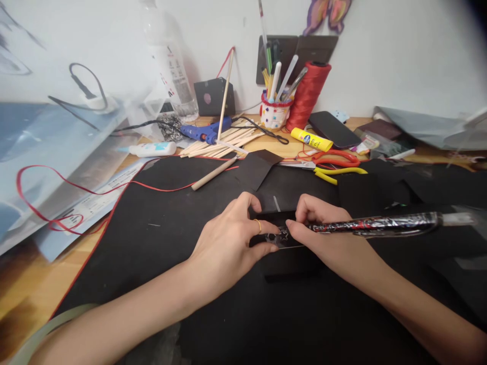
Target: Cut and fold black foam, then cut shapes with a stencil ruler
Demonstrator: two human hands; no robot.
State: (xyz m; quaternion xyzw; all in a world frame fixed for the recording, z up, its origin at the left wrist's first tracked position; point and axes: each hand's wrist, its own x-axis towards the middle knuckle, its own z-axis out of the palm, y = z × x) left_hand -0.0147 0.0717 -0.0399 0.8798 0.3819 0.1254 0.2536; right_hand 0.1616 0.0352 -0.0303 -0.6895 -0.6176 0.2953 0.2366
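My right hand (335, 238) is closed on a pen (380, 224), dark with silvery and red patterning. The pen slants back past the knuckles to the right, its tip hidden by the fingers. Opposite it, my left hand (232, 233), with a ring on one finger, bends its fingers and thumb onto a small dark flat piece with star outlines (279, 235). That piece lies on black paper (292, 261), and the fingertips of both hands nearly meet there. A black mat (160, 258) is underneath.
Scissors (338, 158), yellow-handled pliers (335, 175), a glue stick (312, 139) and a wooden stick (215, 173) lie beyond the hands. Behind stand a pen cup (274, 111), a red thread spool (309, 96), a blue glue gun (205, 132) and a bottle (173, 66). Red ribbon (95, 192) curls at left.
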